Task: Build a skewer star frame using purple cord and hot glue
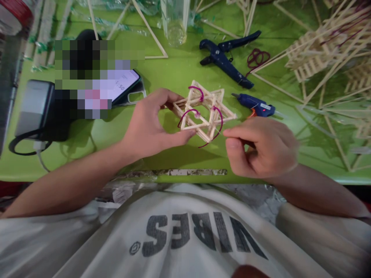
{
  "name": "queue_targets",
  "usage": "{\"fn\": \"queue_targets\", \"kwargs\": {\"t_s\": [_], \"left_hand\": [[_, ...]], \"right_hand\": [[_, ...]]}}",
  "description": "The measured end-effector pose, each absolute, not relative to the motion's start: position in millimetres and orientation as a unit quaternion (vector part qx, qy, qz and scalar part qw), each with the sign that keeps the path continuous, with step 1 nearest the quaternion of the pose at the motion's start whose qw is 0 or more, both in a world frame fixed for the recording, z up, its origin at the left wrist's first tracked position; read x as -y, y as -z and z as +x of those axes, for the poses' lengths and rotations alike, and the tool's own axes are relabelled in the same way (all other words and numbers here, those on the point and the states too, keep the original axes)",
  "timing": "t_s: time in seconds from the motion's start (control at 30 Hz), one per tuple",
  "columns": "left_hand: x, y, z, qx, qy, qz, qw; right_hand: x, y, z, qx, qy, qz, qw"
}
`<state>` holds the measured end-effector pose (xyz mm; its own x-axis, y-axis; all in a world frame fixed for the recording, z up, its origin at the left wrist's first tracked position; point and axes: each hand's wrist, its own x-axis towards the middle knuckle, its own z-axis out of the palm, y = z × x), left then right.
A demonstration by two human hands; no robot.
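Right hand (261,148) pinching purple cord (216,133), left hand (150,123) gripping stick frame (203,112)

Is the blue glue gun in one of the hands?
No, the blue glue gun lies on the green table, while the left hand and right hand hold the stick frame.

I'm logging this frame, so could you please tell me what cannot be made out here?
All in the head view:
- Phone: a pixelated patch hides most of its screen.
- Right hand: its grip on the purple cord is hidden by the curled fingers.
- Red-capped container: cut off by the top-left edge, blurred.
- Stick frames: cut off by the right edge.
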<state>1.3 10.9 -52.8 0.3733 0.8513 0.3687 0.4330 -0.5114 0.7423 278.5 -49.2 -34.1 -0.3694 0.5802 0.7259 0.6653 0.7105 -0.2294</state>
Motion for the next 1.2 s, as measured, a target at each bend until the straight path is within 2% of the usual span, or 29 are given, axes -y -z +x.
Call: {"fn": "queue_targets", "kwargs": {"t_s": [0.2, 0.47, 0.73, 1.03, 1.2], "left_hand": [[-13.2, 53.9, 2.8, -0.396, -0.395, 0.794, 0.24], [-13.7, 56.2, 1.1, -0.389, -0.372, 0.819, 0.201], [-12.5, 53.6, -0.1, -0.404, -0.347, 0.82, 0.208], [-10.7, 50.6, 2.5, -0.404, -0.35, 0.822, 0.196], [-8.4, 48.4, 3.6, -0.409, -0.352, 0.818, 0.198]], "right_hand": [[46.5, 31.9, 283.0, 0.825, -0.029, -0.361, 0.433], [43.0, 28.8, 282.6, 0.841, -0.035, -0.368, 0.396], [52.3, 28.4, 277.6, 0.8, -0.065, -0.455, 0.386], [47.1, 28.8, 279.4, 0.812, -0.082, -0.43, 0.385], [43.9, 28.3, 282.9, 0.839, -0.065, -0.411, 0.35]]}}
